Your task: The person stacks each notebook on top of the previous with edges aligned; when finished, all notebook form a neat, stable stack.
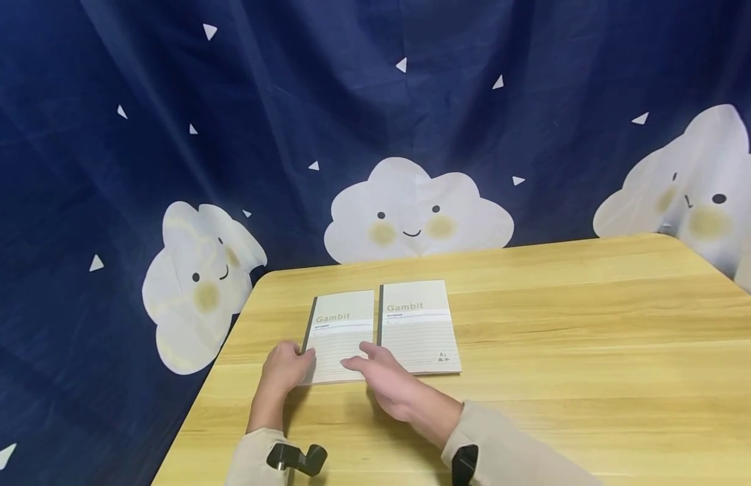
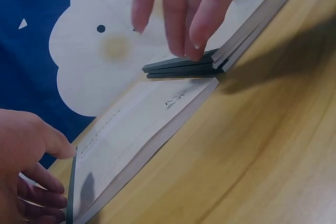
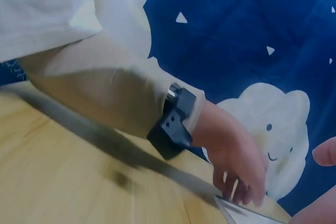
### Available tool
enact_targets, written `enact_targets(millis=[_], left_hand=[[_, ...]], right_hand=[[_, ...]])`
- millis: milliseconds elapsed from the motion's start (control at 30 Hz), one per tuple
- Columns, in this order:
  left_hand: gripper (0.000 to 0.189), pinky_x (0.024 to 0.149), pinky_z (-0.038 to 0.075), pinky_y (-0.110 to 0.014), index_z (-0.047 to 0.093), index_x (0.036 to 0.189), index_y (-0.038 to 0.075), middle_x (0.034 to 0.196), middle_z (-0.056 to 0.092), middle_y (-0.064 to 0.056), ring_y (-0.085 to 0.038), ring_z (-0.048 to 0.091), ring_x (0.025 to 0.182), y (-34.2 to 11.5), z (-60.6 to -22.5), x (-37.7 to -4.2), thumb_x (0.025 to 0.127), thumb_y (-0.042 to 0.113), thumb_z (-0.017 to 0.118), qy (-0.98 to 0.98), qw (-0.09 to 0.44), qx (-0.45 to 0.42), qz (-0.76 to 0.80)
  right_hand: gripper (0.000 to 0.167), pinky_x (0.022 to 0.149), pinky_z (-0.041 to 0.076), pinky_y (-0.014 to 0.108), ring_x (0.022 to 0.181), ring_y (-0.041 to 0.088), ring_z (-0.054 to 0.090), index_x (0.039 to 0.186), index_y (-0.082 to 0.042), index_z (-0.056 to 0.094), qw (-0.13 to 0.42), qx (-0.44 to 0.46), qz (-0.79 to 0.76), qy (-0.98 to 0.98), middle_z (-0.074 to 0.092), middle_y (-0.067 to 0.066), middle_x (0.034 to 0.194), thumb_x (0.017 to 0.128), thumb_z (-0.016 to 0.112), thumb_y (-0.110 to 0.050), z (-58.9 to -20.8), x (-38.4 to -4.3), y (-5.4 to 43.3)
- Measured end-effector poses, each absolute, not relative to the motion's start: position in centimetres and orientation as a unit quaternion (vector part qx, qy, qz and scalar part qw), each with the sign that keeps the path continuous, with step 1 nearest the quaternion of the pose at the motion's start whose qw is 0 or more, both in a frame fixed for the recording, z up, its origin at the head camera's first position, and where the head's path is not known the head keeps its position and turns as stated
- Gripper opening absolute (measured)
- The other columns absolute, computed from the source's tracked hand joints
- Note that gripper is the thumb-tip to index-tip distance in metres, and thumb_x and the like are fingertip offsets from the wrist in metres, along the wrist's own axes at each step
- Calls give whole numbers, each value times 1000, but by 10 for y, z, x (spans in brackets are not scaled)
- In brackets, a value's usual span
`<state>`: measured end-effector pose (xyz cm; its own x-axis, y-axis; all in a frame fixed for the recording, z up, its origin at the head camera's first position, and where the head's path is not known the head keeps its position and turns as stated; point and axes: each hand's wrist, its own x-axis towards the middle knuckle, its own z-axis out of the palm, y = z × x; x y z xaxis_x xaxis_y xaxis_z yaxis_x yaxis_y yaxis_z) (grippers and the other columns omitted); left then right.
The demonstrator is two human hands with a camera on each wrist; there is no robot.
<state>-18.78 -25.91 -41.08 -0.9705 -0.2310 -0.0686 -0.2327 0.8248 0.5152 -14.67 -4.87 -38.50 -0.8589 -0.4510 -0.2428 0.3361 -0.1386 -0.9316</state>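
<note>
Two white "Gambit" notebooks with dark spines lie side by side on the table. At the left notebook (image 1: 345,344), my left hand (image 1: 284,368) touches the spine edge near its lower corner, thumb toward the cover and fingers along the side. My right hand (image 1: 387,381) hovers over that notebook's lower right corner with fingers extended, holding nothing. In the left wrist view, the right-hand notebook (image 2: 257,14) sits on another one, two dark spines stacked. The right wrist view shows my left hand (image 3: 239,156) at a notebook corner (image 3: 244,214).
The light wooden table (image 1: 563,351) extends widely to the right of the notebooks. Behind it hangs a dark blue curtain (image 1: 351,81) printed with white clouds and small triangles. A black device (image 1: 297,459) is strapped on the left sleeve.
</note>
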Motion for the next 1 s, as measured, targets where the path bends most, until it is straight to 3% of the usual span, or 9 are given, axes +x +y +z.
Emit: enact_targets(millis=[233,500,1000], left_hand=[[23,53,35,-29,53,70,2,68,51,-10,-23,46,64,-260,-409,-187,80,22,58,955,-3,-123,268],[24,54,39,-30,58,85,-5,76,55,-14,-26,50,70,-262,-407,-186,80,19,61,952,21,-136,273],[25,53,37,-30,55,75,0,72,54,-12,-25,50,66,-264,-406,-189,81,24,59,953,26,-139,269]], right_hand=[[84,108,8,64,139,47,9,148,2,14,230,-10,-749,622,8,25,153,85,62,-26,-383,-146,-67],[86,105,6,68,138,48,10,148,2,13,230,19,-747,624,11,26,152,84,62,-28,-385,-150,-73],[95,107,2,64,139,48,-5,146,7,-5,247,46,-783,569,-7,27,153,84,61,-22,-387,-152,-73]])
